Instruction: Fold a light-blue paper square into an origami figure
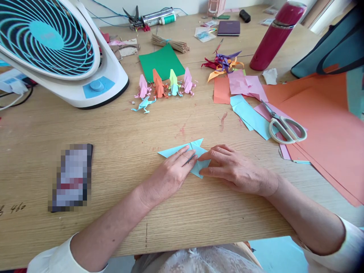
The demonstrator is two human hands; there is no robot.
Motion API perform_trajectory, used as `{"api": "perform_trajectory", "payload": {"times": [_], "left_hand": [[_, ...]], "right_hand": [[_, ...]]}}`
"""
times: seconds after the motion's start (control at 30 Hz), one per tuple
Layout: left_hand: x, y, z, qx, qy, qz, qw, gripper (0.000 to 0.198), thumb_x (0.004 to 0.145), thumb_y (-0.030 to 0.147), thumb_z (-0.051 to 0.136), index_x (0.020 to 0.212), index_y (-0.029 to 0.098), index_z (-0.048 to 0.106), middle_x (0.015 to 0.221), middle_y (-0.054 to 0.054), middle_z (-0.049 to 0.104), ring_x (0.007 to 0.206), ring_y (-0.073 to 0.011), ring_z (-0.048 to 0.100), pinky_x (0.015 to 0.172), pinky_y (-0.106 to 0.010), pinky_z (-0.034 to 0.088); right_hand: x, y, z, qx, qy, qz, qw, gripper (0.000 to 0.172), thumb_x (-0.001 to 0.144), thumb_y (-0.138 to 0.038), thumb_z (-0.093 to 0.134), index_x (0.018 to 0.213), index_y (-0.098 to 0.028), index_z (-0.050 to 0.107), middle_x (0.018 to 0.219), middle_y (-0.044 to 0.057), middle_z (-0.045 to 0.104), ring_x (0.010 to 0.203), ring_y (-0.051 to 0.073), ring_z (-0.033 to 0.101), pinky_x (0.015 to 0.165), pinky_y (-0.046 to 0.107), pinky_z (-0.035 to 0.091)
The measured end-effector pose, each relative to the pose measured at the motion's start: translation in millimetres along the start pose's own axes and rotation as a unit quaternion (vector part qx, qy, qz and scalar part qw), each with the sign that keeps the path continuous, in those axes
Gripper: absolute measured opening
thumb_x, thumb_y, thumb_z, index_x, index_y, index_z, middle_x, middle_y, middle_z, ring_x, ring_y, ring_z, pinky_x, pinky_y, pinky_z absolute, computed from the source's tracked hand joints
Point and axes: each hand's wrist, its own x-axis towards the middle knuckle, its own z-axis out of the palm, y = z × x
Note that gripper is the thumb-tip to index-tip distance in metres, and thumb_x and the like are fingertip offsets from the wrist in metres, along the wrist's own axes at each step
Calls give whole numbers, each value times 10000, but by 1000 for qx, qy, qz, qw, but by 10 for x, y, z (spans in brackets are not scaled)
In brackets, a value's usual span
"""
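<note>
Both hands (176, 165) (235, 167) touch light-blue paper (200, 150) creased into flat, sharply pointed flaps.

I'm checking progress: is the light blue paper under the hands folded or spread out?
Folded: the light blue paper beneath the left hand shows overlapping layers and pointed tips.

head view, forward and down, desk (119, 132) near
</note>
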Motion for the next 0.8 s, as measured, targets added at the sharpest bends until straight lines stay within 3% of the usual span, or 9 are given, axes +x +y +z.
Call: {"api": "perform_trajectory", "payload": {"times": [0.27, 0.4, 0.57, 0.73, 0.8], "left_hand": [[-16, -48, -43, -1, -3, 41, 999, 375, 966, 59, 431, 1321, 38, 550, 1365, -195, 587, 1398, -294, 438, 1149, -436, 454], [3, -45, -86, -3, -10, 61, 998, 392, 967, 59, 431, 1346, 64, 532, 1405, -151, 570, 1399, -282, 439, 1164, -434, 439], [-36, -64, -73, -6, -31, 67, 997, 418, 962, 73, 457, 1376, 68, 509, 1437, -135, 548, 1447, -308, 353, 1163, -461, 437], [-82, -101, -40, -2, -35, 79, 996, 420, 953, 57, 449, 1366, 53, 522, 1445, -152, 535, 1465, -324, 310, 1144, -477, 455], [-83, -106, -40, -3, -37, 80, 996, 423, 946, 48, 454, 1362, 48, 526, 1444, -154, 537, 1462, -328, 315, 1141, -475, 460]], "right_hand": [[4, 2, -18, -3, 1, -7, 1000, 307, 998, -132, 391, 1146, -189, 654, 1248, 137, 586, 1028, 222, 544, 964, 440, 424], [11, 0, -9, 3, 6, -9, 1000, 311, 988, -107, 397, 1155, -182, 648, 1210, 144, 601, 1070, 233, 550, 963, 448, 428], [-12, 30, -19, 9, 23, -5, 1000, 326, 955, -70, 413, 1147, -183, 650, 1221, 140, 607, 1090, 241, 562, 966, 458, 436], [-105, 143, -106, -28, 143, 131, 981, 379, 928, -42, 421, 1196, -204, 634, 1152, 123, 639, 1023, 236, 608, 891, 422, 472], [-117, 176, -112, -41, 151, 151, 976, 427, 918, -26, 417, 1232, -226, 627, 1143, 115, 640, 1003, 236, 610, 870, 412, 476]]}}
